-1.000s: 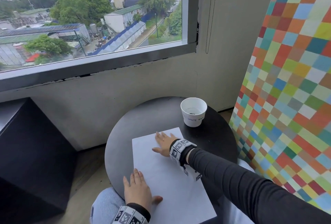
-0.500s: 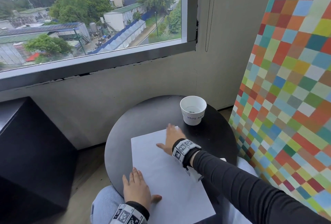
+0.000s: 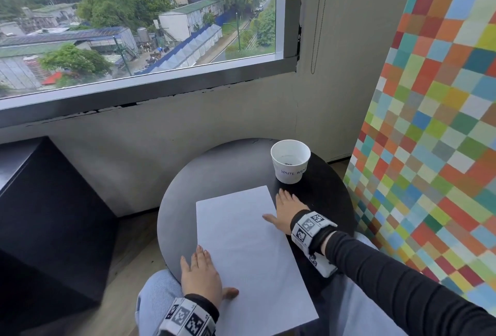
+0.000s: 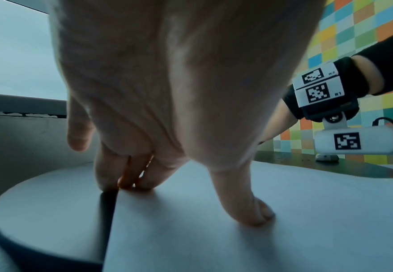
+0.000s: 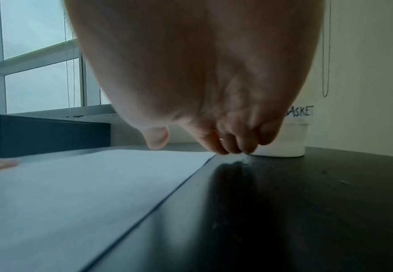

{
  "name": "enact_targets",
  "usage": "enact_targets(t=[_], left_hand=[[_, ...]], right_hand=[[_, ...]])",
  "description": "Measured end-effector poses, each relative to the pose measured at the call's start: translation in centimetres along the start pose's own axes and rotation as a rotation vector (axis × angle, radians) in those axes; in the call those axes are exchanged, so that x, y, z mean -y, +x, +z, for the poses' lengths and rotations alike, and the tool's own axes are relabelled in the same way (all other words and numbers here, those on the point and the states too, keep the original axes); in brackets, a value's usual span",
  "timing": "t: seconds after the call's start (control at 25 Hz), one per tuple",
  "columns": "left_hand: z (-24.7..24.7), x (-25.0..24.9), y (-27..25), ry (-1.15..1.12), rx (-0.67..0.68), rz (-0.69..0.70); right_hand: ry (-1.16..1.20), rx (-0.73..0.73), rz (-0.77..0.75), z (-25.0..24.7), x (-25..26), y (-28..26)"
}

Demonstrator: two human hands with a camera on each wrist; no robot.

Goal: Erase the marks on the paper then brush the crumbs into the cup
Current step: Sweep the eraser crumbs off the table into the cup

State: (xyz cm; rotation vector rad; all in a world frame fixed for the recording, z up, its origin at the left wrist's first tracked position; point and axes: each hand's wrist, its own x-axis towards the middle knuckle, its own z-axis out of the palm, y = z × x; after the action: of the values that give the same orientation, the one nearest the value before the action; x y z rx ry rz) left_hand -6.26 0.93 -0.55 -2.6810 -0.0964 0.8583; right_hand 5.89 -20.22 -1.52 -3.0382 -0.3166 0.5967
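The paper [image 3: 249, 252] lay flat across the near half of the tabletop [image 3: 214, 174], its near end hanging past the near edge over my lap, its far right corner pointing toward the cup [image 3: 290, 161]. No marks showed on the sheet from the head view. The cup stood upright near the far right edge, apart from the paper, with handwriting on its side and a few dark bits at its bottom. Small dark crumbs [image 5: 244, 162] sat on the bare table just off the paper's right edge, right under my fingertips and in front of the cup.

My right hand [image 3: 287, 209] was there, flat, fingers straight and close together, tips down on the table just beside the paper's far right corner, thumb [image 3: 268, 218] splayed back over the sheet. It held nothing. The cup was just beyond the fingertips, not touching that I could tell.

My left hand [image 3: 200, 276] pressed flat on the paper's near left corner, fingers straight, straddling the left edge, some on the sheet and some on the table; the thumb [image 4: 249, 208] was planted on the paper. Nothing gripped there either.

A black cabinet [image 3: 45, 214] stood to the left, the window [image 3: 134, 26] beyond the far edge, a checkered wall [image 3: 442, 120] on the right.
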Motion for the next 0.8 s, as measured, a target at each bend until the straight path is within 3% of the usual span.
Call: enact_targets(t=[0.16, 0.28, 0.36, 0.48, 0.6, 0.68, 0.8], left_hand=[[-0.2, 0.8, -0.1, 0.011, 0.031, 0.038], [-1.1, 2.3, -0.5, -0.029, 0.010, 0.070], [-2.5, 2.8, -0.4, -0.067, -0.133, 0.123], [-6.0, 1.4, 0.9, -0.134, -0.389, 0.307], [-9.3, -1.6, 3.3, -0.189, -0.529, 0.432], [-10.8, -3.3, 5.0, -0.213, -0.521, 0.442], [-11.0, -4.5, 7.3, -0.189, -0.359, 0.402]], right_hand=[[0.186, -0.033, 0.036, -2.3, -1.7, -1.1], [0.134, -0.128, 0.131, -3.3, -4.9, -4.3], [0.157, -0.164, 0.169, -2.9, -7.0, -7.0], [0.266, -0.082, 0.118, -0.9, -8.3, -9.5], [0.345, -0.055, 0.091, 0.6, -8.8, -9.7], [0.368, -0.102, 0.095, 1.1, -9.2, -9.4], [0.342, -0.082, 0.119, 1.2, -10.1, -9.1]])
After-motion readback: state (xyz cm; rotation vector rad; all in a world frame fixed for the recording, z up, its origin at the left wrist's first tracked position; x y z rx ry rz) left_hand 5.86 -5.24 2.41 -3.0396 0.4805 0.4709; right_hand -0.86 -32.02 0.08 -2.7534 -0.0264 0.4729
